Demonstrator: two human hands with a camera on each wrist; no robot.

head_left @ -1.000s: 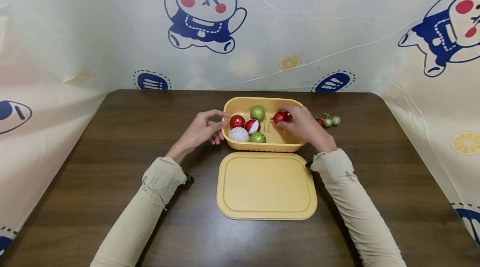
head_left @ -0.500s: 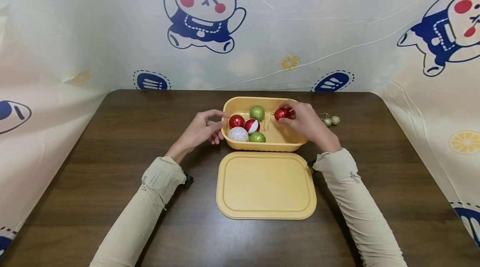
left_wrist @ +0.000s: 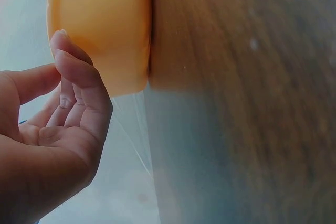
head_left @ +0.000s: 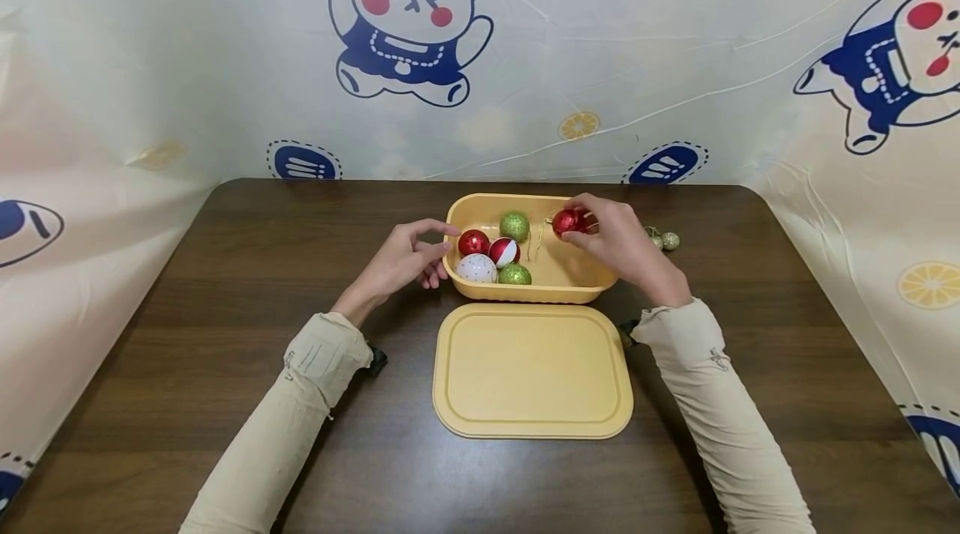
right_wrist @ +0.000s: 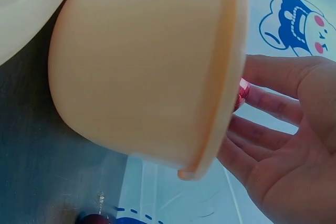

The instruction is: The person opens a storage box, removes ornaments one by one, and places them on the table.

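Observation:
In the head view my right hand holds a shiny red Christmas bauble between thumb and fingers, over the right side of a yellow box. More red shows behind it, partly hidden by the fingers. The right wrist view catches only a sliver of the red bauble past the box rim. My left hand grips the box's left rim at thumb and index finger. Inside, at the left, lie a red bauble, a red-and-white one, a white one and green glitter baubles.
The yellow lid lies flat on the dark wooden table, in front of the box. Beyond my right hand, small pale-gold baubles lie on the table. A dark red ball shows low in the right wrist view.
My right hand has moved slightly right and away from me with the red bauble held. The left hand, the box and the lid look the same.

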